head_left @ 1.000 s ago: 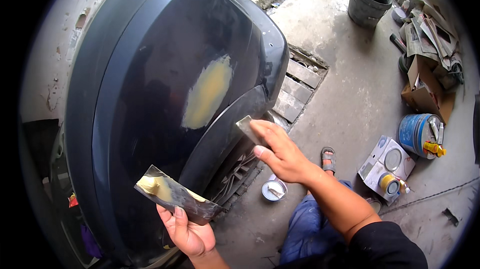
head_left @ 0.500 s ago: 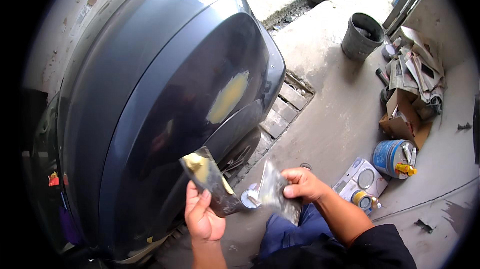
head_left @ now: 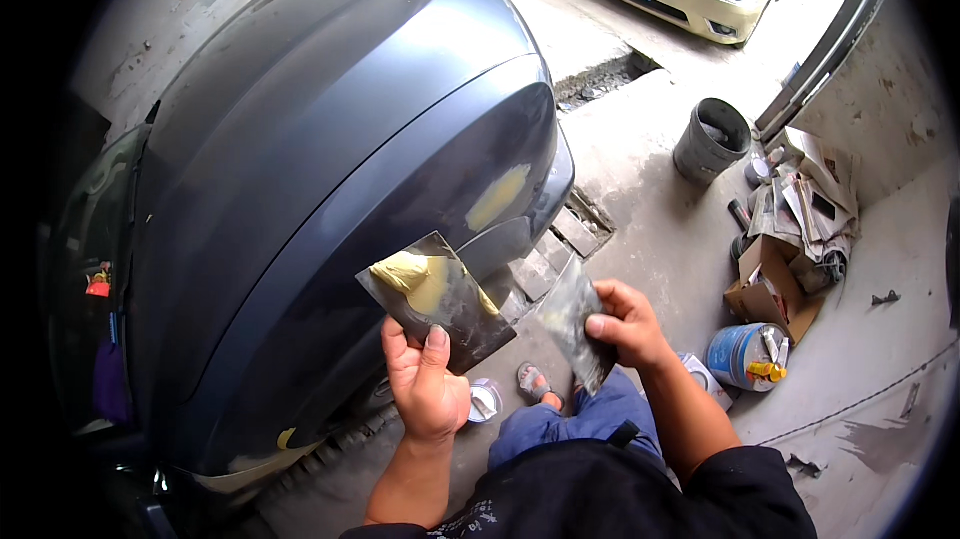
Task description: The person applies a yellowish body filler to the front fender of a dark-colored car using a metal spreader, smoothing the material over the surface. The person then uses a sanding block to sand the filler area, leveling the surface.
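The left hand (head_left: 425, 389), thumb above and fingers beneath, is closed on a dark board (head_left: 468, 327) held in front of the car (head_left: 300, 199); a lump of yellow putty (head_left: 405, 274) lies toward the board's far left corner. The right hand (head_left: 625, 324) pinches a grey spreader (head_left: 572, 324) by its right side, near the board but apart from it. Beyond, a yellow patch (head_left: 498, 196) marks the car's dark flank. Below, a can (head_left: 485, 401) stands on the floor (head_left: 640, 229) beside a sandalled foot (head_left: 538, 382).
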`<state>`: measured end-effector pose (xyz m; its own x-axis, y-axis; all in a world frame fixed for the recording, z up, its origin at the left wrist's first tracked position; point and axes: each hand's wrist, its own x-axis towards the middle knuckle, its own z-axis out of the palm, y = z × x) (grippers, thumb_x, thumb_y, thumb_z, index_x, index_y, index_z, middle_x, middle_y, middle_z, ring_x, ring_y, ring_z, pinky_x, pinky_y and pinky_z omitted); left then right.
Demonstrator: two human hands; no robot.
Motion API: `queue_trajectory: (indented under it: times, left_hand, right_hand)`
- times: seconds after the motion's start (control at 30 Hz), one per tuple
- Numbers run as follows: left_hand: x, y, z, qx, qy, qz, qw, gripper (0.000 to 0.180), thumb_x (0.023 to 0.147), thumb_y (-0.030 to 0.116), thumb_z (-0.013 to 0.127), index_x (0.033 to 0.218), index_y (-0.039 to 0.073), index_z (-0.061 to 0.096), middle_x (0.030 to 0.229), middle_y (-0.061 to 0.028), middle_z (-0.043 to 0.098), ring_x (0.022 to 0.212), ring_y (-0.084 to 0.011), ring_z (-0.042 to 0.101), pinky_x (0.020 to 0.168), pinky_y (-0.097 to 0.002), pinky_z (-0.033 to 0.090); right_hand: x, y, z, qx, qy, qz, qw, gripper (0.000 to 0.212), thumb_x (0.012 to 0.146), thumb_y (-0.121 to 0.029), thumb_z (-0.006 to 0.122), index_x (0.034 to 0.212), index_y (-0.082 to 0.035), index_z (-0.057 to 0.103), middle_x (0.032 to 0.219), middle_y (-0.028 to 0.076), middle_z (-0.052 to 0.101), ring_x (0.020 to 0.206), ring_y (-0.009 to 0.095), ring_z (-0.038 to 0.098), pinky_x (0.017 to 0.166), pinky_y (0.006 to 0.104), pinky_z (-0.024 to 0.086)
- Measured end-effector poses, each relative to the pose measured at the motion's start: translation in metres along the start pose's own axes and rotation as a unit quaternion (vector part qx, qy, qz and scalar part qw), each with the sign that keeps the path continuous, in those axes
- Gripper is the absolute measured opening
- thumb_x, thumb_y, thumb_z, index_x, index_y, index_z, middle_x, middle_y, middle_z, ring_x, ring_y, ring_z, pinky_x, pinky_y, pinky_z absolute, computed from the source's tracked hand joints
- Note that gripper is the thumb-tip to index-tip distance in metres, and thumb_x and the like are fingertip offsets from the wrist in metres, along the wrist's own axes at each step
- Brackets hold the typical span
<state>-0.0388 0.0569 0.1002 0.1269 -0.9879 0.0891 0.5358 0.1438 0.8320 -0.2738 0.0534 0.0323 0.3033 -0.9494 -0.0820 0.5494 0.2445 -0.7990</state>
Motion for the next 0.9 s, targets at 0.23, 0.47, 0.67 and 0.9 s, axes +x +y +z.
queue_trajectory:
  times: [0.23,0.47,0.67,0.9]
  left_hand:
    - [-0.018,-0.019,0.035,0.017,-0.134,0.009,0.991,0.044,0.096,0.0,0.045,0.139,0.002,0.039,0.135,-0.0089,0.05,0.122,-0.0186,0.046,0.107,-0.0324,0.03]
    - [-0.005,-0.022,0.081,0.463,-0.303,0.034,0.833,0.041,0.089,-0.005,0.054,0.13,-0.001,0.051,0.111,-0.0166,0.06,0.093,-0.0181,0.058,0.081,-0.0277,0.046]
    - [-0.01,-0.048,0.083,0.168,-0.151,-0.175,0.958,0.038,0.093,0.001,0.053,0.13,-0.003,0.047,0.121,-0.0109,0.06,0.11,-0.015,0.057,0.094,-0.0286,0.044]
    - [-0.024,-0.065,0.088,0.084,-0.117,-0.157,0.977,0.039,0.092,-0.002,0.054,0.131,-0.003,0.047,0.123,-0.0109,0.059,0.112,-0.016,0.056,0.098,-0.0308,0.043]
  right_hand:
    - [0.001,-0.014,0.005,-0.23,0.0,-0.095,0.969,0.033,0.083,-0.02,0.074,0.105,-0.001,0.059,0.081,0.001,0.06,0.07,0.006,0.052,0.061,0.0253,0.043]
    - [-0.002,-0.108,-0.033,-0.239,-0.076,-0.139,0.958,0.034,0.083,-0.005,0.072,0.111,0.004,0.054,0.091,0.003,0.061,0.082,0.006,0.056,0.073,0.022,0.045]
    - [0.012,-0.179,-0.06,-0.363,-0.247,-0.32,0.84,0.042,0.075,0.009,0.063,0.116,-0.002,0.063,0.109,0.015,0.065,0.1,0.031,0.063,0.084,0.0356,0.05]
    - [0.029,-0.174,-0.059,-0.437,-0.333,-0.25,0.797,0.061,0.065,0.009,0.055,0.12,-0.014,0.064,0.123,0.015,0.056,0.105,0.034,0.058,0.087,0.038,0.048]
